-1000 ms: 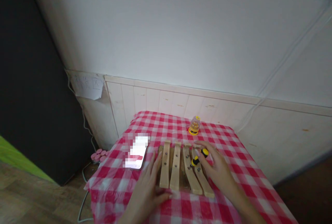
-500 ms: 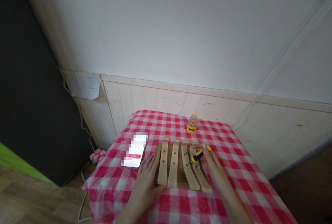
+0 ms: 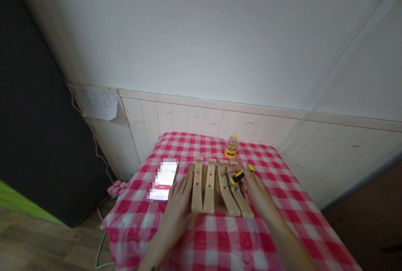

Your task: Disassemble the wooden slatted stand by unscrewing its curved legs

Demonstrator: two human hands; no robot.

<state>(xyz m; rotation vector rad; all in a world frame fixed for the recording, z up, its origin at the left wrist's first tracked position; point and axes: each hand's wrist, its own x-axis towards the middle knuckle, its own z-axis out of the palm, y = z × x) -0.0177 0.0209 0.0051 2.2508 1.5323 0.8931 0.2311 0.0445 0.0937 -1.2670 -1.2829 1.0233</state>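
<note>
A wooden piece with several pale slats (image 3: 197, 195) lies on the checked tablecloth, with screws and holes showing in the slats. The two slats on the right run slanted. My left hand (image 3: 178, 200) rests along the left side of this piece, fingers stretched out and pressed against its edge. In my right hand (image 3: 253, 183) is a yellow-and-black screwdriver (image 3: 238, 176), gripped by the handle. Its tip points down-left at the third slat, close to a lower screw or hole; whether it touches cannot be made out.
Left of the wooden piece lies a lit phone (image 3: 163, 183). Behind it stands a clear-topped yellow bit holder (image 3: 231, 147). The red-and-white tablecloth (image 3: 220, 241) covers a table against a panelled wall (image 3: 182, 116). A pink object (image 3: 117, 188) and a white cable are at the lower left.
The wooden piece has shifted slightly away from me, both hands moving along with it. The screwdriver remains in my right hand, still at the third slat.
</note>
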